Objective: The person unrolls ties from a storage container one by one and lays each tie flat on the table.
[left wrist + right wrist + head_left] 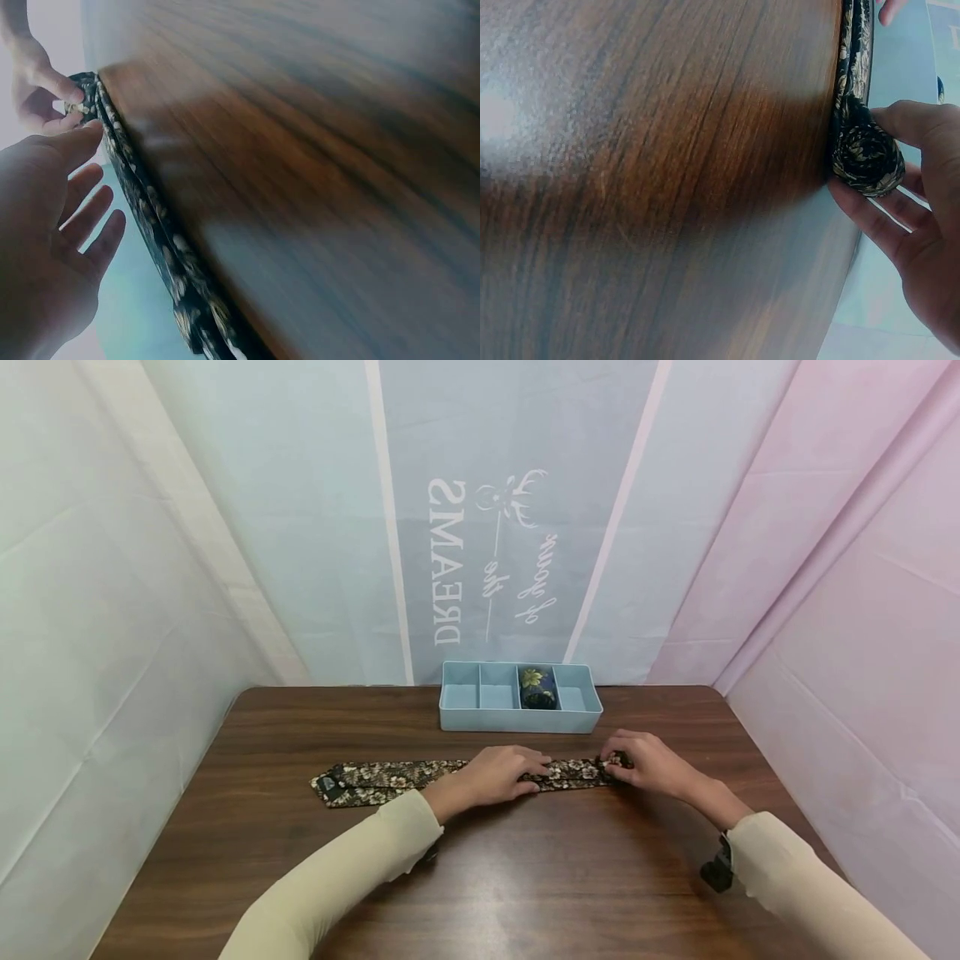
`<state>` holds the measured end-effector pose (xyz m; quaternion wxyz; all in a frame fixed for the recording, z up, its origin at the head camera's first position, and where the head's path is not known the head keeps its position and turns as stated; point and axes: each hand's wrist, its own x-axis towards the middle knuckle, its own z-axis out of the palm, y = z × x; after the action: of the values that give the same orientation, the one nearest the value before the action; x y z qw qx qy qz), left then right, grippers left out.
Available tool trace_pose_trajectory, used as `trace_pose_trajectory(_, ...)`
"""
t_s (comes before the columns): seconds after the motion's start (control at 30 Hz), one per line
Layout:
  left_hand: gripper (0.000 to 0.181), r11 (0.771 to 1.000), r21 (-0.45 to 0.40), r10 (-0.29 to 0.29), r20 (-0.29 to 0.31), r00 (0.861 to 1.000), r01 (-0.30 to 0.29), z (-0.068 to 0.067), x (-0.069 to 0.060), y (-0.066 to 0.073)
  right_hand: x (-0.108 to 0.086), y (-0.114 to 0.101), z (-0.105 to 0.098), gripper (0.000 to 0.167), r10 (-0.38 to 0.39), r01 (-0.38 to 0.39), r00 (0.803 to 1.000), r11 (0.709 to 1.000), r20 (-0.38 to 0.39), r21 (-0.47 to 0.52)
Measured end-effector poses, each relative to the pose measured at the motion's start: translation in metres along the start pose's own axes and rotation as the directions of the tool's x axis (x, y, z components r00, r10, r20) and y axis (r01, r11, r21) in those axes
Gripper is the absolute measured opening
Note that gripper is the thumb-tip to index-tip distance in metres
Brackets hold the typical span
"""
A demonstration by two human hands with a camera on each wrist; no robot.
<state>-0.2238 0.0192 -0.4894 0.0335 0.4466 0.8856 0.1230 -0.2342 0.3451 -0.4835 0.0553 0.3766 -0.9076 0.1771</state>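
Observation:
A dark necktie [405, 774] with a cream floral print lies lengthwise across the table, its pointed wide end at the left. Its right end is wound into a roll [868, 159], and the coils show clearly in the right wrist view. My right hand [648, 763] grips this roll between thumb and fingers. Over the middle of the tie is my left hand [498, 774]; its fingers look loosely extended in the left wrist view, with the thumb and index finger close to the strip. Part of the tie is hidden beneath that hand.
Behind the tie stands a light blue tray [517, 721] divided into compartments. A rolled dark tie [537, 687] with yellow-green flowers sits in the third compartment from the left. The brown wooden table [525, 877] meets fabric walls at its back and sides.

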Motion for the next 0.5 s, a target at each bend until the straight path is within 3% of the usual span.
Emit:
trace_pose_trajectory(0.33,0.038,0.999,-0.045,0.018,0.027,0.999,-0.017,0.0078,0.007,-0.0035,0.0022,0.0007,-0.0048,0.025,-0.085,0.082,0.995,0.995,0.049,0.059)
trace_pose_trajectory(0.5,0.038,0.997,-0.075,0.019,0.023,1.0,-0.017,0.0088,0.005,-0.0056,0.0009,0.0028,-0.0069,0.027,-0.067,0.062,0.995,0.996,0.079,0.062)
